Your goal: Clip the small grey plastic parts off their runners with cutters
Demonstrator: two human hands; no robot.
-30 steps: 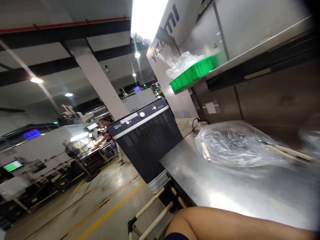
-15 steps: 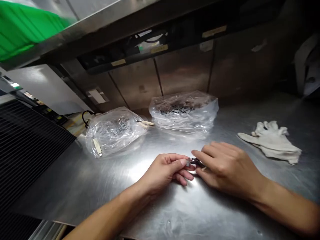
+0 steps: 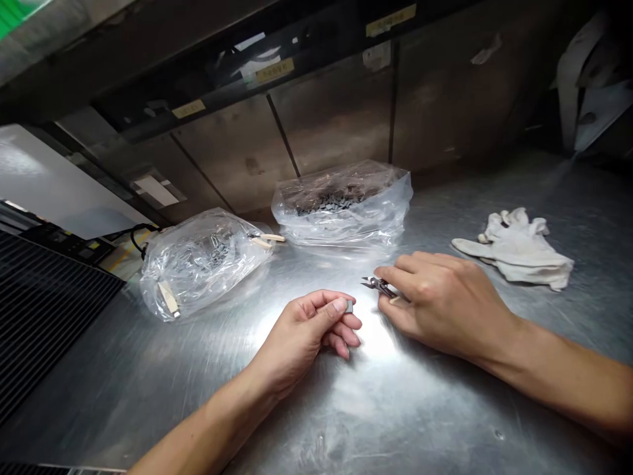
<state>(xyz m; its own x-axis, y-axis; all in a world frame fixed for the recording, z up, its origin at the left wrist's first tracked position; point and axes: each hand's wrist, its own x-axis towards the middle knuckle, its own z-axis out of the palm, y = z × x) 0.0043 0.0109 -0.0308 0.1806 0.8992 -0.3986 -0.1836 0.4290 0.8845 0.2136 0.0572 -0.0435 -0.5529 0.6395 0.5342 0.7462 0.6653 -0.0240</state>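
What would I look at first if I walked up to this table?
You'd see the shiny steel table, where the right hand holds small cutters and the left hand a tiny grey piece. Behind sit two clear plastic bags of dark bits, and a white glove lies to the right.

Steel bench top (image 3: 395,415): a narrow gap between the left hand (image 3: 297,340) and right hand (image 3: 445,303) leads toward the upper centre, where a left plastic bag (image 3: 200,264) and right plastic bag (image 3: 341,204) obstruct passage. White cotton glove (image 3: 514,247) obstructs right.
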